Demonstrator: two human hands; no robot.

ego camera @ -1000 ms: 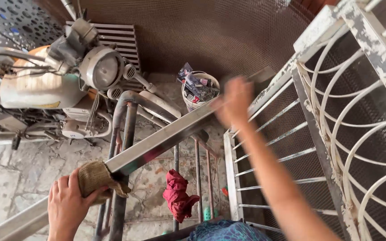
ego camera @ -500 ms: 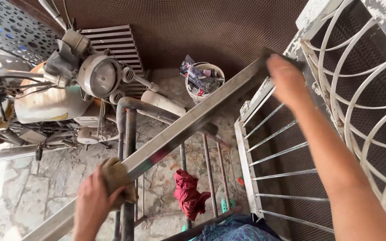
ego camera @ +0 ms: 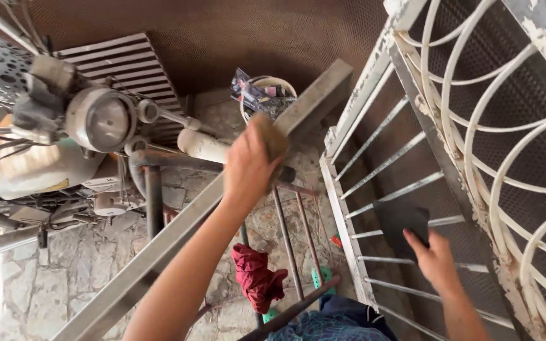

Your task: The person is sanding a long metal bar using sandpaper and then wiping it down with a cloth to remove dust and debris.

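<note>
A long grey metal bar [ego camera: 178, 230] runs diagonally from the lower left up to the white window grille [ego camera: 475, 158]. My left hand [ego camera: 251, 167] presses a brown rag [ego camera: 272, 136] against the bar's upper part. My right hand [ego camera: 436, 256] is low at the right, holding a dark flat sheet [ego camera: 401, 224] against the grille's bars. The bar's top end [ego camera: 333, 79] rests near the grille frame.
An old motorcycle [ego camera: 64, 139] with a round headlight stands at the left. A white bucket [ego camera: 263, 95] of scraps sits by the back wall. A red cloth [ego camera: 257, 278] lies on the stone floor among thin metal rods [ego camera: 292, 243] and pipes.
My left hand slid with the rag from the bar's lower end up to its upper part. My right hand left the bar's top and dropped to the grille, now holding a dark sheet.
</note>
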